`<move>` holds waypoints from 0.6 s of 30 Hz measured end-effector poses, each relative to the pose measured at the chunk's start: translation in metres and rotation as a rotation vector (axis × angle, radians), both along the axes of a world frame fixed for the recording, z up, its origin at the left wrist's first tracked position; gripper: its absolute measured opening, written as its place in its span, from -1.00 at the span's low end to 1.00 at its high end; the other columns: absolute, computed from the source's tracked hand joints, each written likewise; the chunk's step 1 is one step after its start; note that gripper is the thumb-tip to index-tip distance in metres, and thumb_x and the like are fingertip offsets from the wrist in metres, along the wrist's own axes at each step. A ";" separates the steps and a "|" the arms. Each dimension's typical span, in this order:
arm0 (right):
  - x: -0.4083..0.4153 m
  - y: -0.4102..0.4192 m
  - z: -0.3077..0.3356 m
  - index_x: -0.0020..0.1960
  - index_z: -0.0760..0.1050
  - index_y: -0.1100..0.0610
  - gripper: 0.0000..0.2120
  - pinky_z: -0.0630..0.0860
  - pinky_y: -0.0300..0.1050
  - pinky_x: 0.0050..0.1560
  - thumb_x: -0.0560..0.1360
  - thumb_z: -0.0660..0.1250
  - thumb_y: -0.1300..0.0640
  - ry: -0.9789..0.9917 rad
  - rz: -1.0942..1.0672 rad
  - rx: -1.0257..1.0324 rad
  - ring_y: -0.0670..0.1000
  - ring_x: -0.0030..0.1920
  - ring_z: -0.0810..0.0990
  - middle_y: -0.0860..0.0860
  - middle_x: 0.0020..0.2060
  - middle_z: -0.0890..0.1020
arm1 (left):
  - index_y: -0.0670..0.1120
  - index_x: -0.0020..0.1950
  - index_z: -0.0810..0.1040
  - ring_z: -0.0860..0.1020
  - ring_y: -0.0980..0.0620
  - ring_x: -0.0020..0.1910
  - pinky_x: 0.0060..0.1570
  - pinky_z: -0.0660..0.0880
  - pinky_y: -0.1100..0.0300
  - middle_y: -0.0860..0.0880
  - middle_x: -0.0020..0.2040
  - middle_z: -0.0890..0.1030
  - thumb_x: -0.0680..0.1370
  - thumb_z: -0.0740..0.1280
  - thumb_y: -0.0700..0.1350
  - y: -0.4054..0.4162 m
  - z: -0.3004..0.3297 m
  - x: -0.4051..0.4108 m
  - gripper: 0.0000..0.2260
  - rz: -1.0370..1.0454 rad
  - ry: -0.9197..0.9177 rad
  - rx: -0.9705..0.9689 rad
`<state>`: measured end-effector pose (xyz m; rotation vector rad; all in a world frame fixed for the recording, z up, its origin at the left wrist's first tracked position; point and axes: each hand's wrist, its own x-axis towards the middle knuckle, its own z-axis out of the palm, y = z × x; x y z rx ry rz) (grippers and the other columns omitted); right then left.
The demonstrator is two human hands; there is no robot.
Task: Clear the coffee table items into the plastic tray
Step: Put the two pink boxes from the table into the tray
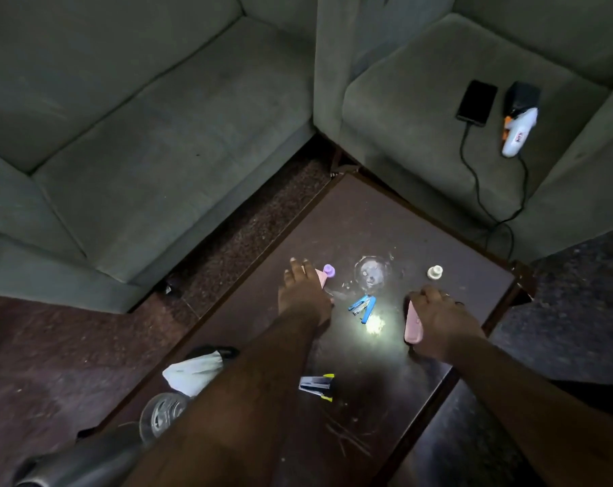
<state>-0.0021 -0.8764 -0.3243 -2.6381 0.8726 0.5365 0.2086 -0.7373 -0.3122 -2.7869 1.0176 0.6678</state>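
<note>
Left hand lies spread on the dark worktop, fingers over a pink item beside a purple cap. Right hand grips a pink case — stapler between them; no tray visible.

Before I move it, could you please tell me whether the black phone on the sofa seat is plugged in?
Plugged in: a black cable runs from the near end of the black phone across the grey-green sofa seat.
</note>
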 end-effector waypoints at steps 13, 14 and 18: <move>0.056 0.020 0.066 0.31 0.31 -0.01 -0.08 0.55 0.00 -0.03 0.02 0.38 -0.32 -0.206 -0.063 0.098 0.15 0.10 0.56 0.01 0.18 0.38 | -0.04 0.50 0.17 0.47 -0.22 0.28 0.21 0.45 -0.01 -0.18 0.34 0.37 0.38 0.46 0.01 0.024 0.057 0.038 -0.23 0.206 0.142 -0.168; 0.067 0.027 0.078 0.30 0.31 0.00 -0.10 0.53 -0.01 -0.03 0.04 0.41 -0.29 -0.202 -0.038 0.079 0.15 0.11 0.55 0.01 0.18 0.39 | -0.04 0.48 0.19 0.48 -0.23 0.27 0.21 0.46 -0.02 -0.18 0.33 0.38 0.37 0.47 0.03 0.035 0.071 0.046 -0.23 0.215 0.132 -0.202; 0.116 0.072 0.133 0.24 0.32 -0.02 -0.16 0.53 -0.02 -0.02 0.05 0.48 -0.25 -0.226 0.053 0.042 0.14 0.12 0.54 -0.01 0.16 0.39 | -0.04 0.50 0.17 0.46 -0.23 0.29 0.24 0.47 -0.07 -0.18 0.34 0.37 0.32 0.53 0.04 0.103 0.133 0.079 -0.15 0.282 0.119 -0.282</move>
